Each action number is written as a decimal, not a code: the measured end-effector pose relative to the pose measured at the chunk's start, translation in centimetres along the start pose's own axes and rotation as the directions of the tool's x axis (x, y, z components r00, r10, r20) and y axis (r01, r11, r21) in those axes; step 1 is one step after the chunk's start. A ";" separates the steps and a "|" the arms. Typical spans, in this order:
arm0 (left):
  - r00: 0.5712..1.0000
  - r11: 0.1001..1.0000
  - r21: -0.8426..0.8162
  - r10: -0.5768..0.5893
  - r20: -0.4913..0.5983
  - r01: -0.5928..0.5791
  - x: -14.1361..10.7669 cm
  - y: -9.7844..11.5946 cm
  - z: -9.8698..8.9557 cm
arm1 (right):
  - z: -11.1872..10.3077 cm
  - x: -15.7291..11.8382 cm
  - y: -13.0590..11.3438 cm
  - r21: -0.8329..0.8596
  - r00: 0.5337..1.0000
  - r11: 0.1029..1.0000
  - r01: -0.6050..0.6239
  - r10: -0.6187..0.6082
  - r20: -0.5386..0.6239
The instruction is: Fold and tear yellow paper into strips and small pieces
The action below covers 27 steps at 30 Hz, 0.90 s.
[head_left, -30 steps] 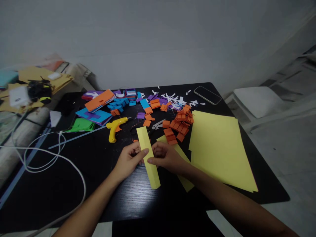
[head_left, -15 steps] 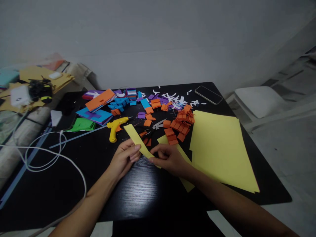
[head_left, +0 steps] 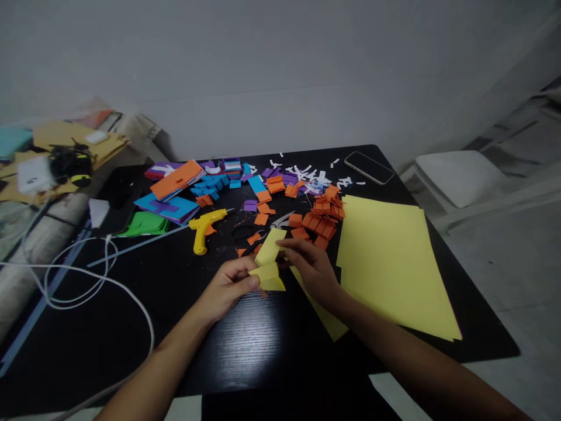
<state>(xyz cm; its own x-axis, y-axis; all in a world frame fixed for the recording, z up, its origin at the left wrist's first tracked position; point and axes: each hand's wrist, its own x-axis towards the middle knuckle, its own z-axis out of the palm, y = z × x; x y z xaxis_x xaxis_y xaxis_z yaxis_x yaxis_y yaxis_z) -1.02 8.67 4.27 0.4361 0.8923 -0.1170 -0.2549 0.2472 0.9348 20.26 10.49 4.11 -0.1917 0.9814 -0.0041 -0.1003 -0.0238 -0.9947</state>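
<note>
A yellow paper strip (head_left: pixel 270 247), bent over into folds, is held above the black table. My left hand (head_left: pixel 234 285) pinches its lower folded part between thumb and fingers. At the strip's upper part, the fingertips of my right hand (head_left: pixel 309 266) close on its right edge. Under my right hand lies another yellow strip (head_left: pixel 328 318), partly covered. Just beyond the hands are scissors (head_left: pixel 280 221), their handles partly hidden, and small folded orange paper pieces (head_left: pixel 319 223). A yellow glue gun (head_left: pixel 202 230) rests to the left of them.
Large yellow sheets (head_left: pixel 394 263) lie at the right, with a phone (head_left: pixel 369 168) behind. White paper scraps (head_left: pixel 309 175), blue folded pieces (head_left: pixel 211 187) and a green paper stack (head_left: pixel 144 224) spread across the back. A white cable (head_left: pixel 131 292) loops over the left side.
The strip, nearly straight and slanting before, is now bent into folds with its upper part leaning right. My right hand has moved up from its lower end; my left hand has shifted slightly right.
</note>
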 end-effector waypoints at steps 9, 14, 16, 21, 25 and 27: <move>0.998 0.921 0.386 0.037 0.056 -0.055 0.0 0.9 0.2 | -0.5 1.2 0.2 0.202 0.989 0.971 -0.127 0.140 -0.048; 0.992 0.822 0.556 0.104 0.066 -0.123 0.2 0.7 0.6 | -0.6 1.3 1.0 0.210 0.986 0.966 -0.152 0.163 -0.038; 0.990 0.794 0.593 0.137 0.045 -0.137 0.2 0.5 0.7 | -0.6 1.3 1.2 0.194 0.992 0.974 -0.117 0.124 -0.024; 0.983 0.816 0.577 0.135 -0.122 -0.041 0.2 -0.1 0.7 | -0.2 0.8 1.1 0.128 0.997 0.990 0.062 -0.054 -0.058; 0.966 0.834 0.551 0.137 -0.218 0.006 0.2 -0.2 0.8 | 0.1 0.5 0.6 0.105 0.995 0.991 0.086 -0.080 -0.058; 0.959 0.824 0.567 0.145 -0.244 0.020 0.2 -0.1 0.9 | 0.0 0.4 0.3 0.095 0.996 0.993 0.075 -0.069 -0.061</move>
<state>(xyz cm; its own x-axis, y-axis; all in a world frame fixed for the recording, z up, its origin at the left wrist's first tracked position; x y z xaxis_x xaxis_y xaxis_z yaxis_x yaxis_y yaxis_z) -0.15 8.48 4.43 0.1704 0.9836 -0.0584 0.2879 0.0070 0.9576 20.15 10.85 3.83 -0.1248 0.9905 0.0584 -0.2066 0.0317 -0.9779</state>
